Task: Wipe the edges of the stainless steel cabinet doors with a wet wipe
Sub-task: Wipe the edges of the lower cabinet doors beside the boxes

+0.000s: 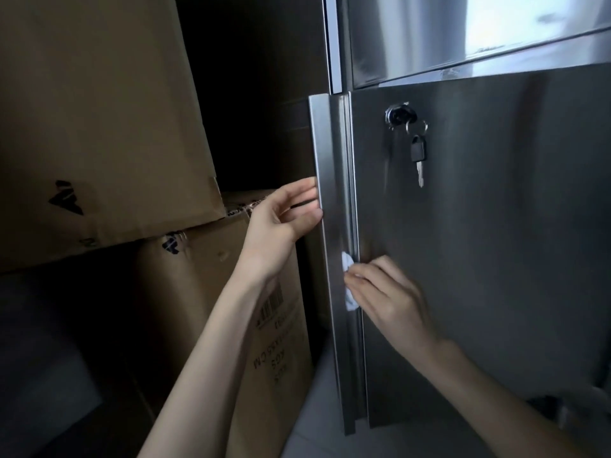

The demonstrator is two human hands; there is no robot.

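Observation:
A stainless steel cabinet door [479,242] fills the right half of the head view. Its folded left edge [334,226] runs top to bottom as a narrow vertical strip. My left hand [281,223] grips the outer side of that edge, fingers curled behind it. Lower down, my right hand [386,295] presses a crumpled white wet wipe [348,279] against the edge strip, beside the seam with the door face. Most of the wipe is hidden under my fingers.
A lock [396,114] with hanging keys [418,153] sits high on the door. Stacked cardboard boxes [99,127] crowd the left, one lower box [264,325] close to the door edge. Another steel panel [463,38] lies above the door. Pale floor [317,424] shows below.

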